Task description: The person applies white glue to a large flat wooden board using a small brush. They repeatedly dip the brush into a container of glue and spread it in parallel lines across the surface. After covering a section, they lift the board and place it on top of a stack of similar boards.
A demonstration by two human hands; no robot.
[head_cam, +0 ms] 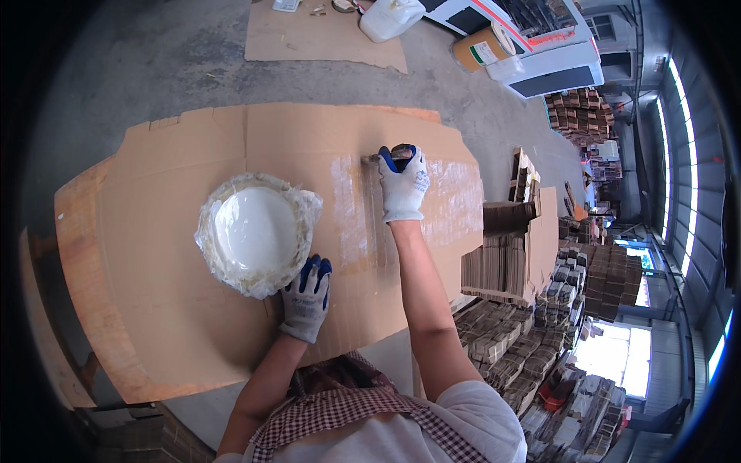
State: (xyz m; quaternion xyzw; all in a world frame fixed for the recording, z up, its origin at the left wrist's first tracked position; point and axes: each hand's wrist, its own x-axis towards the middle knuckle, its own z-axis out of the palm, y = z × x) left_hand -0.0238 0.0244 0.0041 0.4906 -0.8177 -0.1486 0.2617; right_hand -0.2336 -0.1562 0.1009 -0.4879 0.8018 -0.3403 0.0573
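Note:
A large cardboard sheet point(191, 324) lies on a wooden board point(92, 278) before me. On the sheet stands a round container point(301, 214) wrapped in clear plastic film, with a smooth white substance point(255, 228) inside. My left hand point(307, 295), in a grey glove with blue fingertips, rests at the container's lower right edge; whether it grips the edge is hard to tell. My right hand point(403, 179), gloved alike, is closed around a small dark tool, probably a brush point(373, 158), over the sheet. Shiny translucent strips point(350, 214) and a broader glossy patch point(451, 197) cover the cardboard beside it.
Stacked flat cardboard point(498, 266) stands right of the board, with tied cardboard bundles point(503, 335) nearby. Beyond the board, a white plastic jug point(392, 17) sits on another cardboard sheet point(324, 43), beside a brown drum point(483, 47) and a white machine point(550, 72).

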